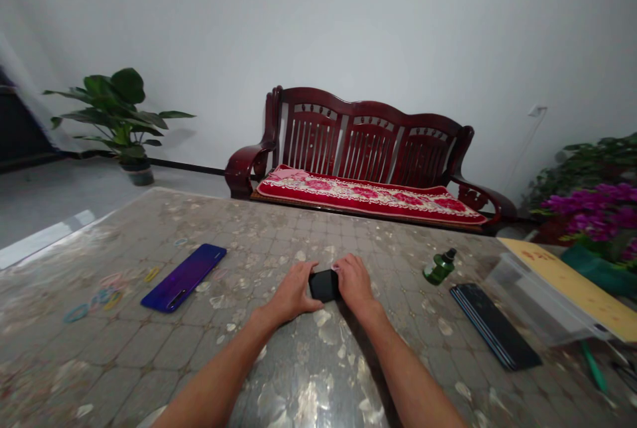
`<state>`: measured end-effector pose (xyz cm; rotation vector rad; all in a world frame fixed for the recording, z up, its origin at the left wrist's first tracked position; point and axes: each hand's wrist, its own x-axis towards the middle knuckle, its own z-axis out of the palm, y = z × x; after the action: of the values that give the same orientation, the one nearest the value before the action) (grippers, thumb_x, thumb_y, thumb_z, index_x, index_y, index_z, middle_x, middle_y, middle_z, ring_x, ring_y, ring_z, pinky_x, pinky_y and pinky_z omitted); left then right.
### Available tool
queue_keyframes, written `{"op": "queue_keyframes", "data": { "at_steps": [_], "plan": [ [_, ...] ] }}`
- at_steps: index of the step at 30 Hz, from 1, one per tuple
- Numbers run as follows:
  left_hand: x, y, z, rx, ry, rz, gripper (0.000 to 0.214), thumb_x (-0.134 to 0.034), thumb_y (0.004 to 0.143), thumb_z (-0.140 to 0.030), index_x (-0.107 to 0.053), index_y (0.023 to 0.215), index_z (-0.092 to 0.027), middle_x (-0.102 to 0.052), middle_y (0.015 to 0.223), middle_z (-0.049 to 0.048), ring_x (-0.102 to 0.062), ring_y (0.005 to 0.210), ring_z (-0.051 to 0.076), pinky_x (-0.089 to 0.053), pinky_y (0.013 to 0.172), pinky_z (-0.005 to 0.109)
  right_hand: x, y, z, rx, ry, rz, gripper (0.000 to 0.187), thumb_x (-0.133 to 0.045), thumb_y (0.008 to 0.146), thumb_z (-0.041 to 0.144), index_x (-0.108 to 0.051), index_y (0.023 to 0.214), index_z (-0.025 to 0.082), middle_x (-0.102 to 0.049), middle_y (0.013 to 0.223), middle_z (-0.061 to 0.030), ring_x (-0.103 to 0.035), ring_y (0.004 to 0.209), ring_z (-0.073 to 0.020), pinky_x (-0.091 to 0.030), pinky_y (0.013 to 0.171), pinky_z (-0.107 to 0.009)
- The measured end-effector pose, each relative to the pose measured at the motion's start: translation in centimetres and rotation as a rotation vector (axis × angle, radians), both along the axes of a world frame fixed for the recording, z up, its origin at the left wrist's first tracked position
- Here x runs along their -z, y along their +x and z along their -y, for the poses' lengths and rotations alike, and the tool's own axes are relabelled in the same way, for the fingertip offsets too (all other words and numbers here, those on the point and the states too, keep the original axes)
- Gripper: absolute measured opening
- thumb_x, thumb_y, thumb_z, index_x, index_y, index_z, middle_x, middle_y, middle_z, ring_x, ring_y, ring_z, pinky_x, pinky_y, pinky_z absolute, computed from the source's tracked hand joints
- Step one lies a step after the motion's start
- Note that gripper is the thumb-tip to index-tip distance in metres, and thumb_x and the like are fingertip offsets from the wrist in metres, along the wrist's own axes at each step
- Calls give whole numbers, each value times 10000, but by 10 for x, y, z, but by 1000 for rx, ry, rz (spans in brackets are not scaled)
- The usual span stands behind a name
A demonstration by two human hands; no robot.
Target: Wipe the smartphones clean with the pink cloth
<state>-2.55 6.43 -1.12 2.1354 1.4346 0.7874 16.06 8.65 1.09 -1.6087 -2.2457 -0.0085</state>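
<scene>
A small black flat object with a rectangular face is between my two hands, low over the patterned table cover; I cannot tell exactly what it is. My left hand grips its left side, thumb at the near edge and fingers at the far edge. My right hand is closed at the right side, its fingers curled against the object. A small pale bit shows at the right fingertips, too small to name. A blue-purple smartphone lies on the table to the left of my hands.
Colored hair ties lie at the left. On the right are a green spray bottle, a dark wallet-like stack, a clear plastic box under a yellow board, and a green-handled tool. A wooden bench stands beyond the table.
</scene>
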Motion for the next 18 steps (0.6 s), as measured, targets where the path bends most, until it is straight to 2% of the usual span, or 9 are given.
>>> {"op": "queue_keyframes", "data": {
  "at_steps": [5,7,12,18],
  "plan": [
    [5,1,-2,-24,19,36,887,-822,528,-210,-466,1340,-189,-592,1197,103,-548,1148,315,-417,1035,457,1,-24,14,-294,-40,-21,280,-459,934,103,-712,917,221,-648,922,-46,-538,912,-196,-379,822,-273],
    [6,1,-2,-26,10,45,899,-830,525,-219,-463,1345,-201,-581,1235,108,-536,1181,321,-408,1050,461,-1,-27,13,-316,-61,-36,293,-451,933,94,-716,930,220,-645,905,-42,-540,903,-192,-382,821,-271],
    [5,0,-2,-37,-19,53,951,-876,484,-276,-474,1337,-157,-569,1262,141,-525,1197,342,-402,1057,467,-4,-23,5,-260,-64,-70,308,-440,934,78,-721,948,207,-648,905,-48,-541,892,-188,-391,820,-273],
    [9,2,-4,-58,-5,67,938,-873,467,-235,-484,1317,-160,-612,1150,106,-576,1089,321,-456,997,455,-4,-9,21,-476,-55,-75,243,-519,911,86,-727,882,207,-642,872,-38,-526,866,-182,-382,762,-267]
  ]
}}
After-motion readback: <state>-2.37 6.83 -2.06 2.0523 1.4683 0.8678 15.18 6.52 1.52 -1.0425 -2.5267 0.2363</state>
